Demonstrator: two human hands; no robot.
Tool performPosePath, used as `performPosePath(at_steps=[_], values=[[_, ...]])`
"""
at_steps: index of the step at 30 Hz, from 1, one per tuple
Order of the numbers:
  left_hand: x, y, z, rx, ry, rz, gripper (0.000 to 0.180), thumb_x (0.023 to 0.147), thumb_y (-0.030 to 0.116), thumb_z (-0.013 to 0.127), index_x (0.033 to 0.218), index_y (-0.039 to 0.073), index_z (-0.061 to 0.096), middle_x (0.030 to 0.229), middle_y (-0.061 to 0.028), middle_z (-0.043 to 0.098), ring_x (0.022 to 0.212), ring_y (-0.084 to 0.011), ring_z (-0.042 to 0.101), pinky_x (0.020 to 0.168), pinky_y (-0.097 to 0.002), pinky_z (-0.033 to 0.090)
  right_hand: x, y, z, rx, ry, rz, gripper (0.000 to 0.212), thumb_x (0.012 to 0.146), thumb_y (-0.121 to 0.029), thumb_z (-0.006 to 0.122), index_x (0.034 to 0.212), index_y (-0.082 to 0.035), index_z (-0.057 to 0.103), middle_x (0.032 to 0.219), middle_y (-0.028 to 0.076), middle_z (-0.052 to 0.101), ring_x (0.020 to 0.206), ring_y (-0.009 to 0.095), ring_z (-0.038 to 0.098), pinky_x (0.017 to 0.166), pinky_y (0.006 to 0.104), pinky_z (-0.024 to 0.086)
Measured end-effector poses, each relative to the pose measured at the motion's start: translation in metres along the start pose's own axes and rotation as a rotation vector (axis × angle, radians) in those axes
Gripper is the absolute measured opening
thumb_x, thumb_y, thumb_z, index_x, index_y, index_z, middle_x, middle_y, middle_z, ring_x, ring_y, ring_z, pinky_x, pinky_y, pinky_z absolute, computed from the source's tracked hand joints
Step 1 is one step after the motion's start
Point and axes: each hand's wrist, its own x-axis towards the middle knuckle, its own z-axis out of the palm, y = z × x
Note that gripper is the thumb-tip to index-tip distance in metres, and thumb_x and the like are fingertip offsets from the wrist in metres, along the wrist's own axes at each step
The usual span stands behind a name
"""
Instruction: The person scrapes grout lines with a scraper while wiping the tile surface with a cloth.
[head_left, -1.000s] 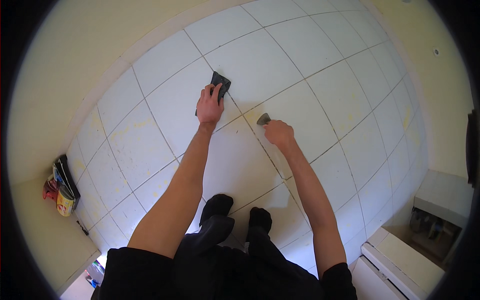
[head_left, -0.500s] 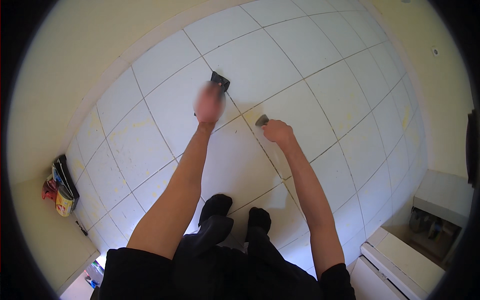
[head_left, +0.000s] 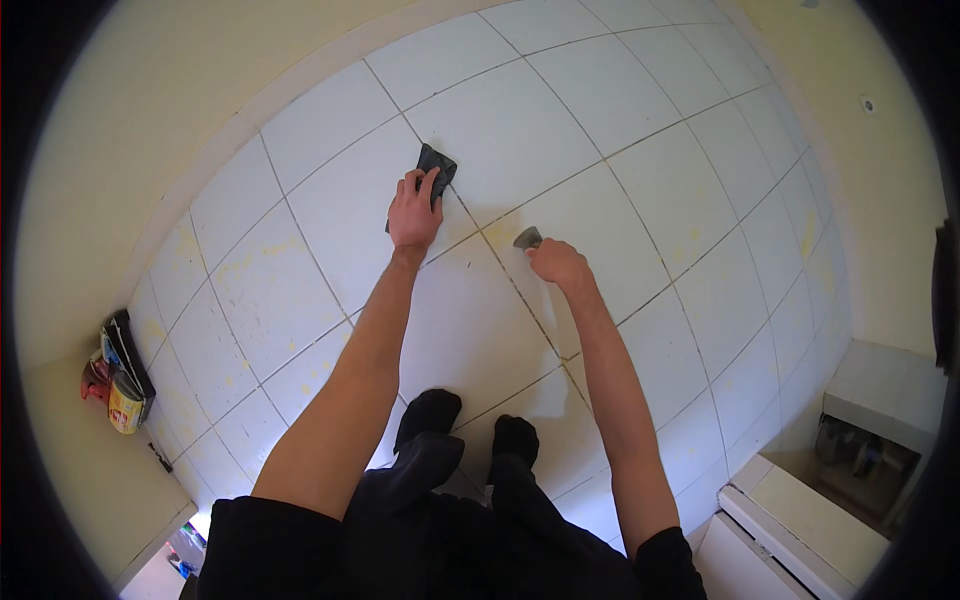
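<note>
My left hand (head_left: 413, 212) presses a dark cloth (head_left: 436, 160) against the white tiled floor (head_left: 470, 330), fingers bent over it. Part of the cloth sticks out beyond the fingertips and another bit shows at the left of the hand. To its right and a little nearer, my right hand (head_left: 560, 262) is closed round a small scraper (head_left: 527, 239) with a flat, greyish blade. The handle is hidden in the fist. Beside the blade, a yellowish stain (head_left: 498, 232) marks the tile near a grout joint.
More yellow spots (head_left: 240, 265) lie on the tiles at left and right. Against the left wall stand a black case (head_left: 128, 355) and a yellow-labelled container (head_left: 126, 405). A white cabinet (head_left: 800, 510) is at the lower right. My feet in black socks (head_left: 430, 415) stand between my arms.
My left hand, blurred before, now shows sharply, its fingers spread over the cloth. My right hand and the scraper have hardly shifted.
</note>
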Motion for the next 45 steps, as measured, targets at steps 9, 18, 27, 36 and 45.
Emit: performPosePath(at_steps=[9, 18, 27, 36, 45], values=[[0.000, -0.002, 0.001, 0.001, 0.020, 0.024, 0.055, 0.077, 0.008, 0.073, 0.129, 0.017, 0.059, 0.119, -0.0049, 0.054, 0.106, -0.0261, 0.057, 0.083, -0.0397, 0.055, -0.005, -0.006, 0.002, 0.043, 0.067, 0.020, 0.041, 0.100, -0.037, 0.050, 0.102, -0.002, 0.072, 0.107, 0.022, 0.071, 0.103, 0.039, 0.068, 0.088, 0.0483, 0.054], [-0.003, -0.002, -0.002, -0.003, 0.013, 0.018, 0.056, 0.075, 0.007, 0.072, 0.129, 0.016, 0.059, 0.119, -0.0050, 0.054, 0.106, -0.0262, 0.057, 0.082, -0.0398, 0.055, -0.008, -0.005, 0.010, 0.054, 0.098, 0.006, 0.041, 0.101, -0.036, 0.049, 0.101, -0.002, 0.072, 0.106, 0.023, 0.071, 0.103, 0.039, 0.067, 0.088, 0.0488, 0.054], [-0.001, 0.001, 0.001, -0.008, 0.026, 0.030, 0.055, 0.076, 0.007, 0.072, 0.128, 0.016, 0.059, 0.119, -0.0052, 0.054, 0.106, -0.0264, 0.057, 0.083, -0.0402, 0.055, -0.010, -0.007, 0.010, 0.090, 0.194, -0.008, 0.035, 0.098, -0.030, 0.052, 0.099, -0.002, 0.072, 0.106, 0.019, 0.072, 0.100, 0.038, 0.069, 0.084, 0.0466, 0.055], [0.000, 0.001, -0.001, -0.001, 0.006, 0.007, 0.055, 0.077, 0.008, 0.073, 0.129, 0.017, 0.059, 0.120, -0.0051, 0.054, 0.107, -0.0264, 0.057, 0.084, -0.0401, 0.054, -0.009, 0.004, 0.014, 0.188, 0.220, 0.057, 0.035, 0.098, -0.028, 0.049, 0.099, -0.002, 0.072, 0.107, 0.020, 0.071, 0.101, 0.040, 0.068, 0.085, 0.0489, 0.055], [0.000, 0.000, -0.002, -0.001, 0.001, 0.001, 0.055, 0.077, 0.007, 0.073, 0.129, 0.016, 0.059, 0.120, -0.0064, 0.054, 0.109, -0.0275, 0.057, 0.085, -0.0407, 0.054, 0.000, 0.013, -0.002, 0.087, 0.111, 0.074, 0.041, 0.100, -0.033, 0.046, 0.103, -0.001, 0.072, 0.109, 0.021, 0.071, 0.104, 0.039, 0.068, 0.087, 0.0471, 0.055]])
